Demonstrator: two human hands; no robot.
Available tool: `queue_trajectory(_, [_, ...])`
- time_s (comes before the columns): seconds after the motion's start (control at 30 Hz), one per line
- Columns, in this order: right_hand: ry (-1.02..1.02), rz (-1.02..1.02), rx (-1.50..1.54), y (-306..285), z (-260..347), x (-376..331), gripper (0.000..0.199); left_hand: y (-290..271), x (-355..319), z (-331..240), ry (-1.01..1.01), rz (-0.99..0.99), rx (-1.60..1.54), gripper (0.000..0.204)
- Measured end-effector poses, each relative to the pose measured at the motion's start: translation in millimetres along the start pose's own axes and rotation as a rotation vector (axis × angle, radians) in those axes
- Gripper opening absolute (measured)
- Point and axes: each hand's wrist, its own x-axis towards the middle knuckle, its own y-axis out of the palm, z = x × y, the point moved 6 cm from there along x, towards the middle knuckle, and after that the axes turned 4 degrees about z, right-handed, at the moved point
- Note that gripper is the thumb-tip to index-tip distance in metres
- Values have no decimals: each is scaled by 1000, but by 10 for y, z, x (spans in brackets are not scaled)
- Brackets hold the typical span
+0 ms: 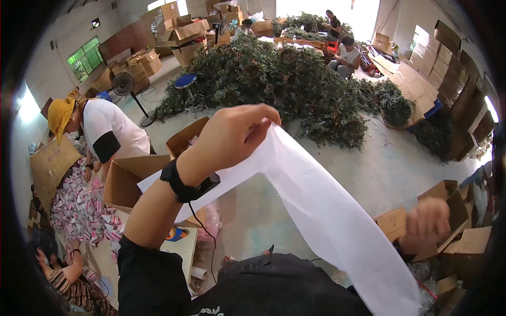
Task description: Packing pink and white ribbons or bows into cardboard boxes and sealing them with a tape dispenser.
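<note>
My left hand [237, 134] is raised in the middle of the view, with a black strap and a small device on its wrist. Its fingers pinch a long white sheet [321, 205], thin and smooth, whether paper or film I cannot tell. From the fingertips one wide length runs down to the lower right past my dark shirt; another part passes behind my wrist towards the cartons on the left. My right hand [428, 224], blurred by motion, is beyond the sheet's right edge and seems apart from it. Its fingers are too smeared to read.
Left, a person in a yellow head covering [62, 117] leans over a pile of small pink-and-white packets [87, 210]. Open cartons [129, 176] stand beside it; more boxes [472, 242] are at right. Beyond are a heap of green artificial foliage [284, 89], a stool [185, 80] and seated people.
</note>
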Motion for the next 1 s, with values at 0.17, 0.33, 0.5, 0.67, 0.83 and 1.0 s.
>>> queue_trajectory(0.17, [749, -403, -12, -517, -1565, -98, 70, -18, 127, -31, 72, -146, 72, 25])
queue_trajectory(0.33, [931, -231, 355, 228, -2019, 129, 77, 11, 177, -84, 44, -138, 63, 25])
queue_trajectory(0.5, [881, -318, 185, 181, -2052, 331, 58, -120, 106, -139, 153, -274, 108, 23])
queue_trajectory(0.67, [552, -392, -398, -274, -1689, 679, 17, -260, 5, -85, 57, -277, 76, 21])
queue_trajectory(0.83, [-93, -240, -1491, 105, -1342, 1046, 8, -277, -61, 110, -142, -389, -365, 17])
queue_trajectory(1.0, [-387, -221, -1620, 198, -1303, 1043, 9, -309, 23, 52, -135, -395, -654, 21])
